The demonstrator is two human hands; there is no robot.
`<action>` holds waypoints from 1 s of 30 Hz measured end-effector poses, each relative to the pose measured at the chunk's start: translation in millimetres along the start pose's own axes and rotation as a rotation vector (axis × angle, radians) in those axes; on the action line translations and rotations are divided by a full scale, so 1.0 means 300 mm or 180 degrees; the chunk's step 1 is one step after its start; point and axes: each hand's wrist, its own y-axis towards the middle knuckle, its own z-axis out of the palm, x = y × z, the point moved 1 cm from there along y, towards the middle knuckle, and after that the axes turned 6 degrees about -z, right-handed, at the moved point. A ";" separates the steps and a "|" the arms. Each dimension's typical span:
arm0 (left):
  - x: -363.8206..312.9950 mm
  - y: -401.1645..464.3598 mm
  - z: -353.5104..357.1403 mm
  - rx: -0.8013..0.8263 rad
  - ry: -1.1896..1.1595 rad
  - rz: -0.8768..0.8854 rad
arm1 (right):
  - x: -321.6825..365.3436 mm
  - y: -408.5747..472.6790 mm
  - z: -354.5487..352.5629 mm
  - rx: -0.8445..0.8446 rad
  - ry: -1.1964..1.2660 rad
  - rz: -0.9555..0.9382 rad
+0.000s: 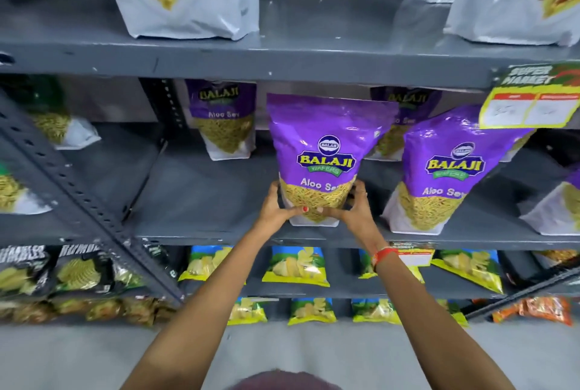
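Head view: fingers and thumbs of the left hand point(276, 206) and right hand point(356, 207) clamp both lower sides of a purple Balaji Aloo Sev pouch point(324, 151), standing upright near the middle shelf point(201, 201) front edge, beside a tilted matching pouch point(445, 170).

At least five purple Aloo Sev bags point(326, 145) on middle shelf point(204, 201). Four white bags point(188, 7) on top shelf point(314, 29).
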 end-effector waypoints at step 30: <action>0.106 -0.106 -0.634 -0.0717 -0.0177 0.0065 | 0.029 -0.032 0.589 0.0332 0.0021 -0.0254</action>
